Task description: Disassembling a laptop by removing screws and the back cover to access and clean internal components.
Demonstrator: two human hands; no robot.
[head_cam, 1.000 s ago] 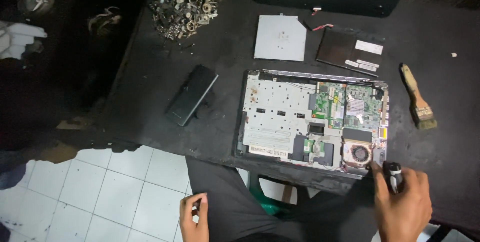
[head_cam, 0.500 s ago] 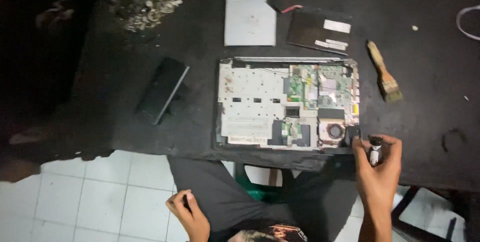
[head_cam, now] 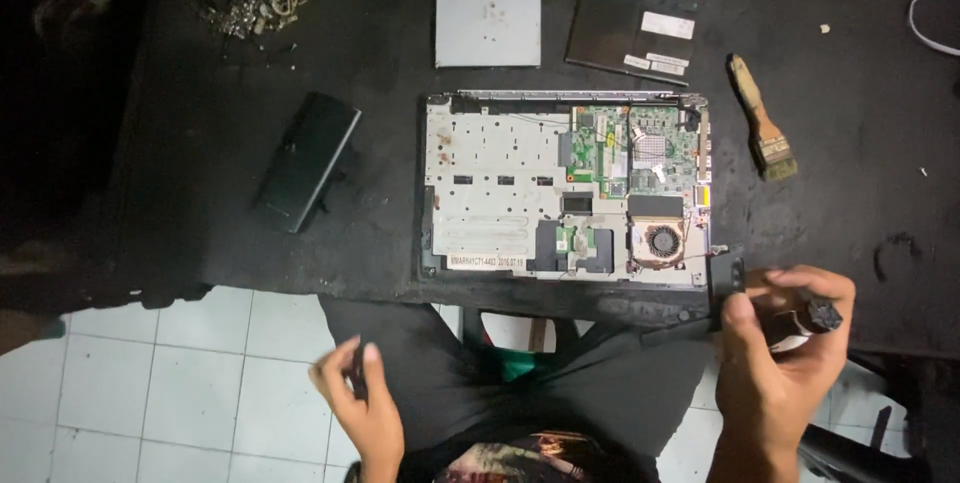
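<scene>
Two hands are busy. My left hand point(head_cam: 362, 405) hangs over my lap, its grip loosely curled on a small dark thing I cannot make out. Up and left of my right hand point(head_cam: 775, 363), the opened laptop point(head_cam: 565, 193) lies on the counter point(head_cam: 200, 143), fan point(head_cam: 662, 241) nearest. My right grip is closed around a dark-handled screwdriver point(head_cam: 805, 321), thumb on a small black part point(head_cam: 726, 275) at the laptop's corner. I judge a steady, square hold matters, without prying the board.
</scene>
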